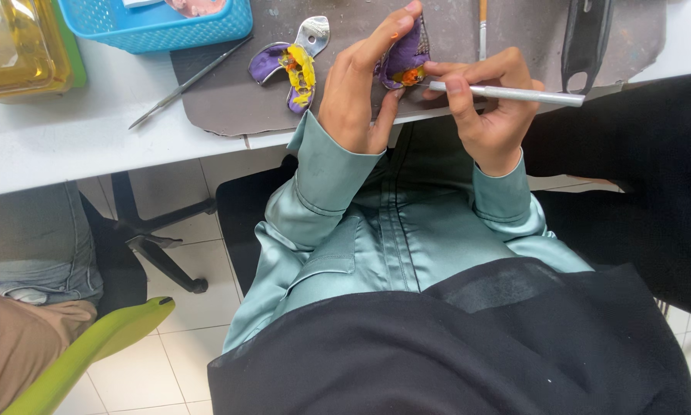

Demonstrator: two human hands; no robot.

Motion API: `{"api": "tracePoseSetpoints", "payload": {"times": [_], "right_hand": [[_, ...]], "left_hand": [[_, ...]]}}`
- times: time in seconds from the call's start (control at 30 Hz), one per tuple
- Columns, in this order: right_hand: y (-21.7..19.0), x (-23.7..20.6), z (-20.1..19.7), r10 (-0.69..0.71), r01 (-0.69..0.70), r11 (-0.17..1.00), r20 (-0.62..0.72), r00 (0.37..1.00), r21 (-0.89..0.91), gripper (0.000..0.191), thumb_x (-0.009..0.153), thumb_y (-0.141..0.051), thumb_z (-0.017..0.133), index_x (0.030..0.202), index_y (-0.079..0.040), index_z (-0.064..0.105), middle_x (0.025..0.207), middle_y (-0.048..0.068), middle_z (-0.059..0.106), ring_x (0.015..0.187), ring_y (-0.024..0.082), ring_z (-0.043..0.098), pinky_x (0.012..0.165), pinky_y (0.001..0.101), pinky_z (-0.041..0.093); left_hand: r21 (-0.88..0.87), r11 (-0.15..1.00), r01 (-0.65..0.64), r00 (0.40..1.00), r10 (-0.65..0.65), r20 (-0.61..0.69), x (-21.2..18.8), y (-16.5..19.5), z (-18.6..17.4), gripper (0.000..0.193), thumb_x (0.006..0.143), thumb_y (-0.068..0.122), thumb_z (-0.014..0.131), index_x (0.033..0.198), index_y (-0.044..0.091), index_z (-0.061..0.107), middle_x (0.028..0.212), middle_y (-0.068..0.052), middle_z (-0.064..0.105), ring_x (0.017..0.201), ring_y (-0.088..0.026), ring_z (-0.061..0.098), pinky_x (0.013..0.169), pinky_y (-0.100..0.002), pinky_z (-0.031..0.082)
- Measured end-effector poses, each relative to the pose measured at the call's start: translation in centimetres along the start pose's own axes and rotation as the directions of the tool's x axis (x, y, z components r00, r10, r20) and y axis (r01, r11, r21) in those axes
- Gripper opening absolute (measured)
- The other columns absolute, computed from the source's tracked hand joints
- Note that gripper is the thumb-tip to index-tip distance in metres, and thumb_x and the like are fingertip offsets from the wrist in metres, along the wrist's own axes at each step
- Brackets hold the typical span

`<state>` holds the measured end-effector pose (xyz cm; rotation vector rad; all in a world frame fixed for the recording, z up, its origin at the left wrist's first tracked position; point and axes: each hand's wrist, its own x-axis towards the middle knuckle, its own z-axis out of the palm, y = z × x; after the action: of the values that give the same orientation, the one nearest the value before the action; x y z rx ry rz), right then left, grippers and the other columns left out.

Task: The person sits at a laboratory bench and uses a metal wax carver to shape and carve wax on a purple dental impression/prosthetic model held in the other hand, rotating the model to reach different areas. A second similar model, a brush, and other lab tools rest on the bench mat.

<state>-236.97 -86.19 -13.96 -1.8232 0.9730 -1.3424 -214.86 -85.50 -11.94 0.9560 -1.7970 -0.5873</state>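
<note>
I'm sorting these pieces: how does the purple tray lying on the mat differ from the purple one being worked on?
The tray on the mat lies flat and untouched, while the held tray is gripped upright by the left hand. The lying one shows a broad yellow strip and its whole metal handle; the held one shows only a small orange-yellow patch, where the metal tool in the right hand points. Both carry purple material.

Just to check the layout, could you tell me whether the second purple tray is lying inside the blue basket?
No, the second purple tray lies on the grey mat, outside the blue basket.
</note>
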Motion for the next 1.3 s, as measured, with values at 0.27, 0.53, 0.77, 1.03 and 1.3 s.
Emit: {"api": "tracePoseSetpoints", "payload": {"times": [0.27,0.53,0.77,1.03,1.3], "right_hand": [[0.06,-0.01,-0.12,0.007,-0.007,1.000,0.008,1.000,0.006,0.022,0.118,-0.009,0.065,0.111,0.004,0.049,0.103,0.027,0.076,0.095,0.028,0.080,0.081,0.0315,0.068],[-0.01,0.01,-0.10,0.029,-0.029,0.999,-0.005,1.000,0.014,0.022,0.117,-0.009,0.065,0.110,0.004,0.049,0.105,0.027,0.076,0.092,0.026,0.080,0.079,0.0296,0.068],[0.14,-0.02,-0.18,0.025,-0.025,0.999,0.007,1.000,0.028,0.022,0.118,-0.009,0.066,0.111,0.004,0.049,0.107,0.028,0.076,0.092,0.026,0.080,0.080,0.0309,0.068],[0.25,0.06,-0.31,0.039,-0.040,0.998,0.015,0.999,0.049,0.023,0.118,-0.011,0.066,0.112,0.004,0.049,0.109,0.028,0.076,0.091,0.026,0.080,0.080,0.0319,0.069],[0.37,0.09,-0.35,0.008,-0.008,0.999,0.020,1.000,0.034,0.023,0.119,-0.009,0.065,0.112,0.005,0.047,0.110,0.029,0.075,0.092,0.027,0.080,0.080,0.0322,0.069]], "left_hand": [[0.005,1.000,0.008,1.000,-0.008,0.003,-0.04,0.07,-0.03,0.076,0.094,-0.018,0.071,0.155,0.014,0.037,0.158,0.001,0.047,0.139,-0.022,0.056,0.117,-0.030,0.043],[-0.017,1.000,0.009,1.000,-0.009,0.003,0.05,0.17,-0.12,0.076,0.094,-0.018,0.070,0.155,0.014,0.037,0.159,0.001,0.047,0.134,-0.022,0.055,0.116,-0.029,0.043],[-0.016,1.000,-0.008,1.000,0.008,0.006,0.09,0.04,-0.19,0.076,0.096,-0.017,0.071,0.155,0.014,0.036,0.159,0.001,0.046,0.135,-0.022,0.054,0.117,-0.029,0.042],[-0.006,1.000,0.014,1.000,-0.014,-0.001,-0.04,0.19,-0.05,0.076,0.095,-0.016,0.072,0.155,0.015,0.037,0.158,0.001,0.047,0.139,-0.021,0.056,0.116,-0.029,0.042],[-0.024,1.000,0.018,1.000,-0.018,0.015,-0.11,0.15,-0.18,0.075,0.096,-0.016,0.071,0.155,0.015,0.036,0.158,0.001,0.047,0.138,-0.021,0.054,0.117,-0.029,0.042]]}}
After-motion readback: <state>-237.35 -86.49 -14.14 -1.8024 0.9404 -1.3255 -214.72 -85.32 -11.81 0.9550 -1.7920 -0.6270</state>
